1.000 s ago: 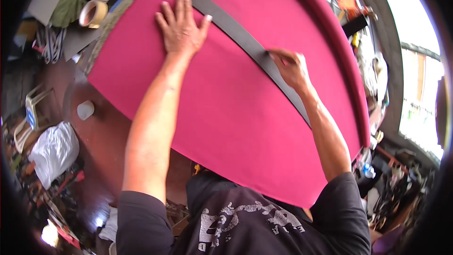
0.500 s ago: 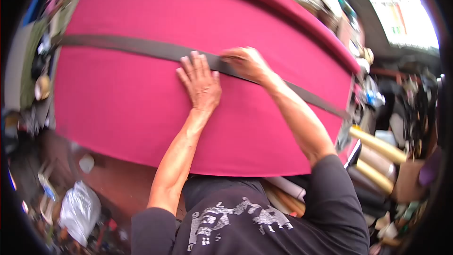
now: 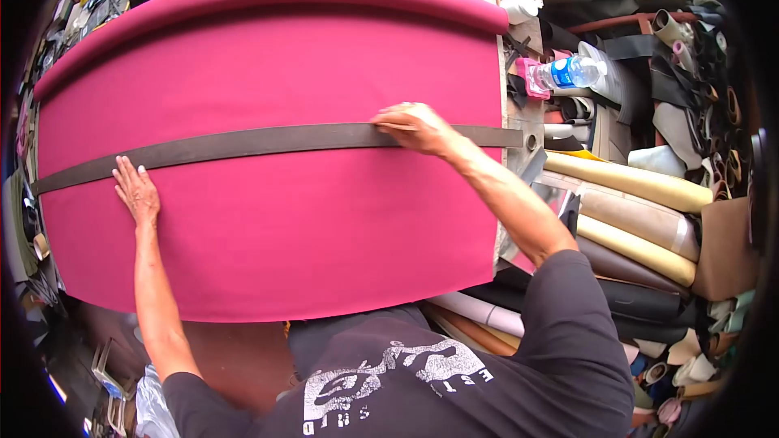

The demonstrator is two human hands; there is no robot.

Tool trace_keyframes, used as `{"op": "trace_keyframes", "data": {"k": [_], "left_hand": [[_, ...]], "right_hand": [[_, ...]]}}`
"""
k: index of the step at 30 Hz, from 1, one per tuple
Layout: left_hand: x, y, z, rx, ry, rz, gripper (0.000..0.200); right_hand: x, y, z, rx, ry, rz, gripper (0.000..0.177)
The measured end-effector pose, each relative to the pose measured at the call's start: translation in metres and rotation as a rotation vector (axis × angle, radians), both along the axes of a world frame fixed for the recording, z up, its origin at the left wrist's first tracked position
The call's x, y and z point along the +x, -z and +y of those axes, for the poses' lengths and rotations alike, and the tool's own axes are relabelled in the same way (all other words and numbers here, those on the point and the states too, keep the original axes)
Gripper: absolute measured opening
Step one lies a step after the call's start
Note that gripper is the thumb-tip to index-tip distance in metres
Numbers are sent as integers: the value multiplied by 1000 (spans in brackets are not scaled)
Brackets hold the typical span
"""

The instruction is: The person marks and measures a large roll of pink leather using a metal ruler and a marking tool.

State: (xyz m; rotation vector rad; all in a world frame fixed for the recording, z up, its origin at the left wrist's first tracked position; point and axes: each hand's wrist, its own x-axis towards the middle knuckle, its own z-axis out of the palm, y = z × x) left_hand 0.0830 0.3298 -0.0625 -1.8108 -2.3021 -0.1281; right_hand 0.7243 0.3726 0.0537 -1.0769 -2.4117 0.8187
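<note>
Two hands meet the dark strip (image 3: 260,143) — left hand (image 3: 136,192) spread flat, right hand (image 3: 415,128) curled, grip hidden.

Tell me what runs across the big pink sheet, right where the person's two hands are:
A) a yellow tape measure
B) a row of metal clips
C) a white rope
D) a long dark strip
D: a dark strip spans the pink sheet from side to side. The left hand lies flat with its fingertips at the strip's lower edge, and the right hand rests on it further along.
</note>
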Motion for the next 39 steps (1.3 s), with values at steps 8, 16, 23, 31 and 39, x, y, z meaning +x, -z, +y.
{"op": "trace_keyframes", "data": {"k": [8, 16, 23, 31, 39], "left_hand": [[26, -45, -14, -355, -246, -55, 60], [-30, -31, -234, -280, -901, -108, 76], [6, -25, -283, 374, -1109, -1089, 54], [12, -69, -255, 370, -942, -755, 51], [-105, -115, -232, 435, -978, -1080, 48]], "right_hand": [[259, -38, -33, -153, 106, -128, 21], [301, -67, -36, -236, 251, -422, 18], [186, -120, -150, -107, 620, -78, 32], [25, -64, -417, -1194, 1131, -76, 39], [-46, 21, -455, -922, 1755, 539, 90]]}}
